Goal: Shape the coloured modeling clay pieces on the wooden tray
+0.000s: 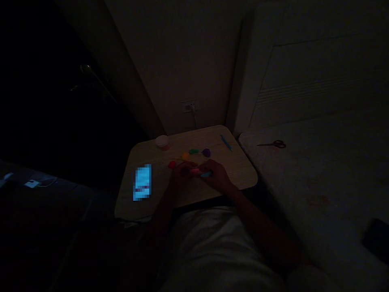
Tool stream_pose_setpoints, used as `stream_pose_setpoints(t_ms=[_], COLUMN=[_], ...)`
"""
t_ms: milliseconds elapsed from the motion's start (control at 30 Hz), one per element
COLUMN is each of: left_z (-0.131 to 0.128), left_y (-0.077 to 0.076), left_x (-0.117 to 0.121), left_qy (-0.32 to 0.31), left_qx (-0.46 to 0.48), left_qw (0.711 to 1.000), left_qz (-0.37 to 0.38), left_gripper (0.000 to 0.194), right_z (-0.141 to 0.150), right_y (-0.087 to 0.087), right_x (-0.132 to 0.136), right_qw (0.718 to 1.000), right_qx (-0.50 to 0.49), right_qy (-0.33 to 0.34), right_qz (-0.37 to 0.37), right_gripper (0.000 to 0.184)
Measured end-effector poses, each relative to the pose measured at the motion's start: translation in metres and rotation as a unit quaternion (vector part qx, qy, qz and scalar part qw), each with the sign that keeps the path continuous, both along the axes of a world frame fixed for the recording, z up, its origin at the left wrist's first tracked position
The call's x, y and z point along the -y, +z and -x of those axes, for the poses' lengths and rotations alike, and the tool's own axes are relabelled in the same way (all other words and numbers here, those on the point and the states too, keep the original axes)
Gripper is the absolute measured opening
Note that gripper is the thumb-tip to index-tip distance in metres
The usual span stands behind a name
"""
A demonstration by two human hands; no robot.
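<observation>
The room is very dark. Over the small table [194, 194] my two hands are close together. My left hand [181, 173] is closed on a pink lump [195, 171] that looks like modelling clay. From the other side my right hand [216, 173] curls in, its fingertips at the pink lump and a light-blue piece [206, 174] showing under them. Whether that piece is clay or a tool I cannot tell. Beyond the hands sit a red lump [172, 164], an orange lump [185, 156], a green piece [193, 151] and a purple lump [206, 152].
A lit phone [142, 182] lies at the table's left. A round tub [163, 142] stands at the back left, and thin blue sticks [226, 142] lie at the back right. Scissors [275, 144] rest on the pale surface to the right. A wall socket [190, 106] holds a plug.
</observation>
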State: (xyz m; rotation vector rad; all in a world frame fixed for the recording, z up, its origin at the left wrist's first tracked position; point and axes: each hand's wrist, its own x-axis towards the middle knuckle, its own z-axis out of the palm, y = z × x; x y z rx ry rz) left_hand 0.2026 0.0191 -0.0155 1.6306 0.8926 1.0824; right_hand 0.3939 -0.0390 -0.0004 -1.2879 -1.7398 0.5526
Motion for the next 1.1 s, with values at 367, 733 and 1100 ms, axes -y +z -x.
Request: stream_pose_setpoints(t_ms=[367,733,1100], left_z=[-0.002,-0.008,-0.008], left_y=[0.005,0.014,0.007], left_x=[0.009,0.015,0.013], left_qy=[-0.006,-0.042,-0.026], left_qx=[-0.099,-0.191,-0.224], left_qw=[0.991,0.952,0.949], left_qz=[-0.093,-0.237,-0.222], left_gripper=[0.021,0.016,0.025], right_z=[-0.010,-0.012,-0.017], right_y=[-0.002,0.012,0.005], right_x=[0.002,0.009,0.009], right_qw=[0.997,0.979,0.981], right_qx=[0.071,0.204,0.191], right_qy=[-0.014,0.003,-0.002], right_qz=[-0.029,0.027,0.043], right_gripper=[0.019,0.026,0.028])
